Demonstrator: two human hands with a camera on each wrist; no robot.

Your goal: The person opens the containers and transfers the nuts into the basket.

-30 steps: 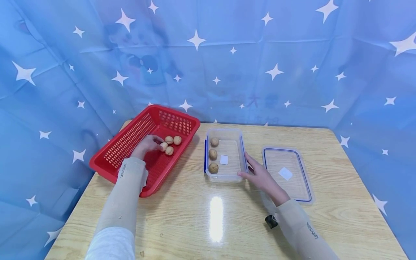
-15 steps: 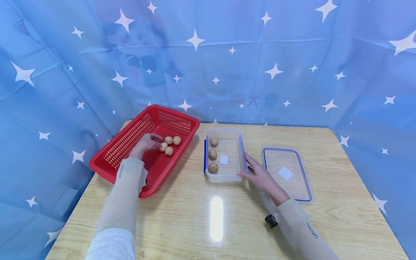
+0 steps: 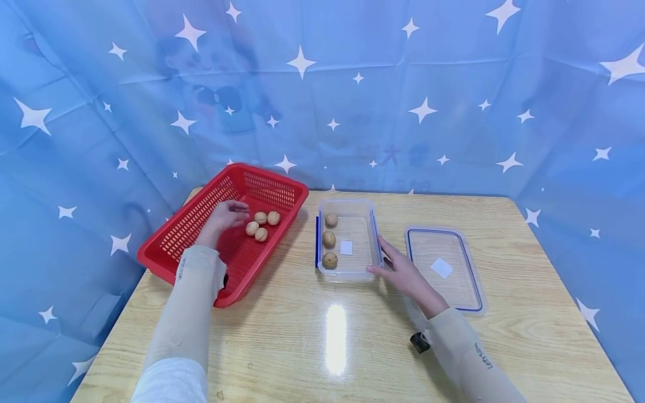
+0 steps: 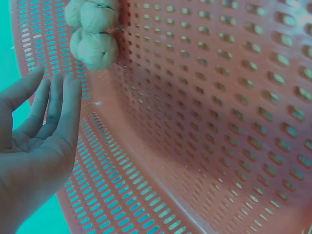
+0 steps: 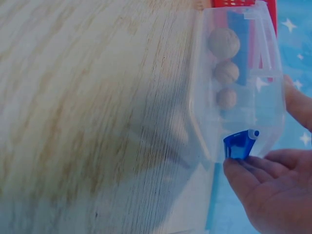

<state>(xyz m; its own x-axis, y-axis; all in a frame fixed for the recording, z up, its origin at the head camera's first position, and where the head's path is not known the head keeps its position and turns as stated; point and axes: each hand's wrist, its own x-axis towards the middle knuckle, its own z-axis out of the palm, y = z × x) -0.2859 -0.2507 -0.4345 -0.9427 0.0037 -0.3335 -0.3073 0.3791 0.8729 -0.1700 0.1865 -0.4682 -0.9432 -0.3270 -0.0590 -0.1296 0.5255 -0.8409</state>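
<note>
My left hand [image 3: 223, 218] hovers inside the red plastic basket [image 3: 237, 282], fingers loosely bent with nothing in them. Just right of its fingertips, several walnuts [image 3: 261, 234] lie clustered on the basket floor; the left wrist view shows a gap between the fingers and these walnuts [image 4: 100, 51]. A clear plastic food box [image 3: 360, 224] stands mid-table, three walnuts [image 3: 329, 240] lined up along its left wall. My right hand [image 3: 403, 273] holds the box at its near right corner, thumb on the front rim and fingers along the right side. In the right wrist view, fingertips meet a blue clip [image 5: 238, 145].
The box's lid [image 3: 443, 294], clear with a blue seal, lies flat to the right, partly behind my right wrist. A black object [image 3: 420, 342] is at the right sleeve. A blue starry curtain [image 3: 332, 95] hangs along the back and sides of the wooden table [image 3: 282, 347].
My left hand has drawn back to the left and away from the leftmost walnut, which stays in the basket. The right hand and the box keep their place.
</note>
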